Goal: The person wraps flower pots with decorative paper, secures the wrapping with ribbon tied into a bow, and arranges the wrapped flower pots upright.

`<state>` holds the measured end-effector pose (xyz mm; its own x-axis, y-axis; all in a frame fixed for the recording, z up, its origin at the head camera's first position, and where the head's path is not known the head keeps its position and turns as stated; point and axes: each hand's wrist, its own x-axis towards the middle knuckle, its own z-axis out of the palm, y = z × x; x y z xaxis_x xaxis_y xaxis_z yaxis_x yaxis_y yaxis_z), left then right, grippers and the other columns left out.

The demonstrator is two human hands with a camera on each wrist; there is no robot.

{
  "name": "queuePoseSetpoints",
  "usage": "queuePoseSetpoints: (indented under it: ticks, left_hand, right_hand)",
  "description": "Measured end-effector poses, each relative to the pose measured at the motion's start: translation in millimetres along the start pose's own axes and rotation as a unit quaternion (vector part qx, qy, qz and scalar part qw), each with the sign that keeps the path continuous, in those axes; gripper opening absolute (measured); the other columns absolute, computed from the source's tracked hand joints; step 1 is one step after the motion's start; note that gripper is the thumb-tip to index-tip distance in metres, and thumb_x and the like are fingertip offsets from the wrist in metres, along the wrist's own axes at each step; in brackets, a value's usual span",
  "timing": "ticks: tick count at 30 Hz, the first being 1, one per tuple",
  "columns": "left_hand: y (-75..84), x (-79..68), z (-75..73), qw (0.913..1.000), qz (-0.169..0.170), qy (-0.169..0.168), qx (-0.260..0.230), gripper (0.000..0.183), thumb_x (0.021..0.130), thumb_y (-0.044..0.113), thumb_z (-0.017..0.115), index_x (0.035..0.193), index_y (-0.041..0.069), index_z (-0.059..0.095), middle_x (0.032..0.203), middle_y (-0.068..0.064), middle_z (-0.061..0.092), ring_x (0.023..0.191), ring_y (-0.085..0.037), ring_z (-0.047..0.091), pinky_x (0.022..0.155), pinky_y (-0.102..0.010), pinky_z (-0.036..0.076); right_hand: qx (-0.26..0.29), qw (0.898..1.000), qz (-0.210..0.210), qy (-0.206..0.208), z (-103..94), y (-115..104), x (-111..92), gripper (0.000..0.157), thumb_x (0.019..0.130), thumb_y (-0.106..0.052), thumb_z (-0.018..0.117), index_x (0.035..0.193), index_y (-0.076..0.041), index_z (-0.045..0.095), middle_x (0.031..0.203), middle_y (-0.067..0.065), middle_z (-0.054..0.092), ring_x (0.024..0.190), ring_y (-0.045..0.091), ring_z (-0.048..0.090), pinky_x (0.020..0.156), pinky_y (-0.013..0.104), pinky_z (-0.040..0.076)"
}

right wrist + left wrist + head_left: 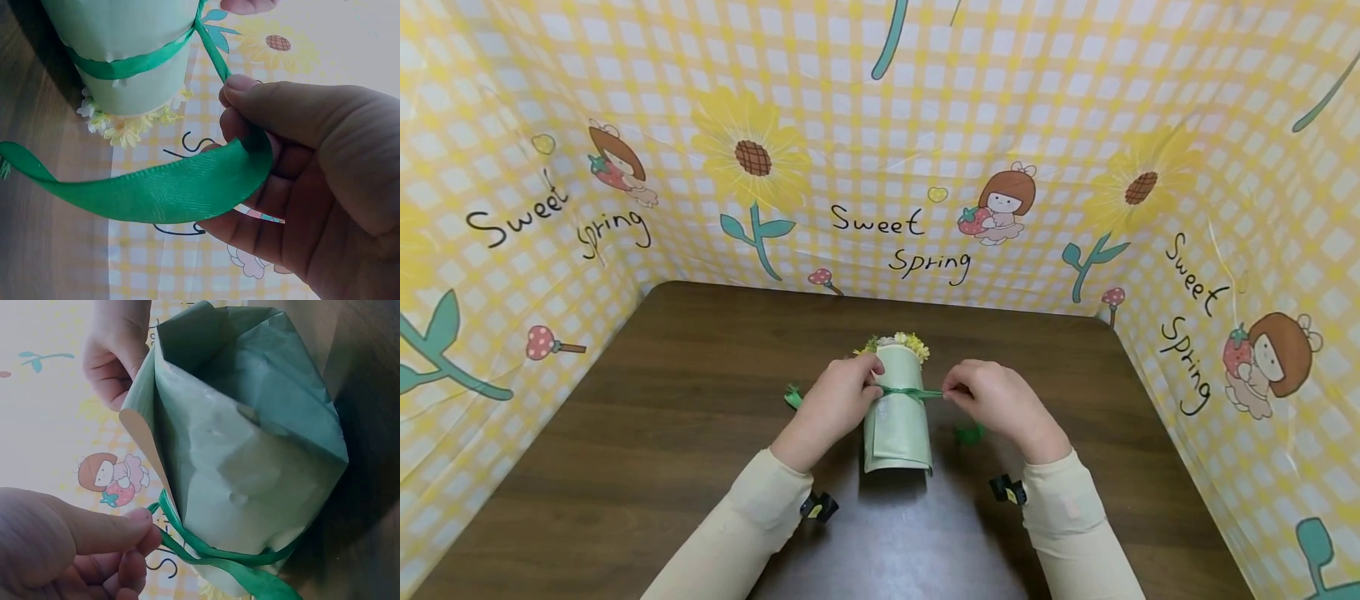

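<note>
A bouquet wrapped in pale green paper [898, 433] lies on the table, its yellow and white flowers [914, 346] at the far end. Around its middle runs a green ribbon [134, 64], crossed on the upper side. My left hand [838, 400] is at the left of the wrapper and pinches one length of ribbon between thumb and forefinger. On the other side, my right hand [1003, 404] pinches the other length, drawn out to the right. A wide loose tail [169, 190] of ribbon curves down from the right fingers. The wrapper's open lower end [250, 381] faces the left wrist camera.
The dark wooden table [700, 400] is enclosed at the back and sides by a yellow checked cloth [865, 150] with printed flowers and figures. Black wrist mounts [818, 506] sit at both sleeves. One ribbon end [793, 397] shows left of the left hand.
</note>
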<state>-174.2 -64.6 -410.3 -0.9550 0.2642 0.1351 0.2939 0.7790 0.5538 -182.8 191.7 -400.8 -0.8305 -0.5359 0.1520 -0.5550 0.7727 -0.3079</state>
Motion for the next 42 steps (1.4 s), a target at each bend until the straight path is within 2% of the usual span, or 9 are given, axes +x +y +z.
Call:
queuePoseSetpoints:
  ticks: [6,10,13,17,23,31,36,38,42]
  left_hand:
    - [4.2,-4.3,-2.1,0.9984,0.027,0.020,0.046,0.005,0.094,0.011,0.075,0.095,0.015,0.078,0.091,0.003,0.072,0.084,-0.015,0.064,0.076,-0.034,0.055]
    - [5.1,-6.5,-3.4,0.9973,0.036,0.030,0.057,0.005,0.095,0.010,0.074,0.094,0.015,0.077,0.090,0.001,0.066,0.085,-0.017,0.058,0.075,-0.033,0.053]
    - [4.4,-6.8,-3.8,0.9974,0.032,0.033,0.056,0.005,0.095,0.010,0.073,0.093,0.014,0.075,0.089,0.000,0.063,0.083,-0.018,0.056,0.074,-0.033,0.052]
    - [4.2,-5.6,-3.3,0.9979,0.027,0.029,0.051,0.005,0.095,0.009,0.073,0.093,0.014,0.073,0.089,0.000,0.065,0.082,-0.016,0.058,0.074,-0.033,0.053]
    - [5.2,-3.4,-1.5,0.9992,0.016,0.026,0.027,0.008,0.096,0.008,0.072,0.102,0.013,0.072,0.095,0.000,0.070,0.086,-0.017,0.062,0.075,-0.035,0.055]
    - [1.6,-3.3,-2.5,0.9991,0.029,0.024,0.020,0.008,0.094,0.007,0.073,0.096,0.015,0.077,0.093,0.003,0.073,0.086,-0.014,0.065,0.076,-0.034,0.056]
    - [-0.1,-3.9,-4.0,0.9991,0.031,0.022,0.016,0.010,0.095,0.007,0.073,0.095,0.015,0.078,0.093,0.003,0.074,0.084,-0.012,0.065,0.076,-0.033,0.056]
    - [-0.4,-3.5,-3.6,0.9992,0.030,0.020,0.016,0.010,0.095,0.008,0.072,0.096,0.016,0.078,0.093,0.003,0.074,0.084,-0.012,0.065,0.076,-0.032,0.055]
    - [0.2,-2.8,-3.3,0.9994,0.028,0.013,0.017,0.010,0.096,0.008,0.072,0.096,0.016,0.078,0.094,0.005,0.073,0.083,-0.011,0.064,0.075,-0.032,0.055]
  right_hand:
    - [0.060,0.995,0.027,-0.078,-0.3,5,-2,0.004,0.095,-0.018,0.075,0.092,-0.016,0.075,0.087,-0.004,0.072,0.073,0.006,0.058,0.071,0.029,0.052]
    - [0.079,0.991,0.034,-0.104,-2.5,10,-4,0.004,0.095,-0.016,0.074,0.092,-0.013,0.074,0.087,-0.001,0.072,0.073,0.007,0.058,0.070,0.029,0.052]
    - [0.086,0.990,0.040,-0.108,-5.7,14,-6,0.004,0.096,-0.015,0.074,0.092,-0.013,0.074,0.085,-0.004,0.070,0.072,0.008,0.058,0.069,0.029,0.051]
    - [0.073,0.993,0.035,-0.087,-9.7,20,-9,0.004,0.095,-0.015,0.075,0.092,-0.012,0.075,0.087,-0.007,0.065,0.074,0.007,0.057,0.070,0.029,0.051]
    - [0.059,0.995,0.039,-0.064,-13.6,27,-14,0.007,0.093,-0.015,0.076,0.087,-0.014,0.073,0.087,-0.002,0.055,0.074,0.010,0.051,0.069,0.029,0.047]
    - [0.072,0.985,0.107,-0.110,-18.4,31,-16,0.011,0.094,-0.018,0.072,0.086,-0.015,0.066,0.074,-0.004,0.057,0.067,0.012,0.050,0.064,0.031,0.042]
    - [0.121,0.965,0.137,-0.189,-20.8,32,-22,0.016,0.095,-0.016,0.073,0.081,-0.011,0.066,0.068,-0.001,0.055,0.062,0.013,0.049,0.060,0.031,0.041]
    - [0.123,0.959,0.156,-0.201,-21.0,33,-23,0.016,0.095,-0.015,0.072,0.081,-0.008,0.067,0.066,0.001,0.055,0.060,0.014,0.049,0.059,0.031,0.041]
    - [0.078,0.969,0.167,-0.162,-19.2,35,-20,0.010,0.093,-0.014,0.073,0.086,-0.008,0.071,0.076,0.000,0.064,0.067,0.014,0.055,0.063,0.034,0.047]
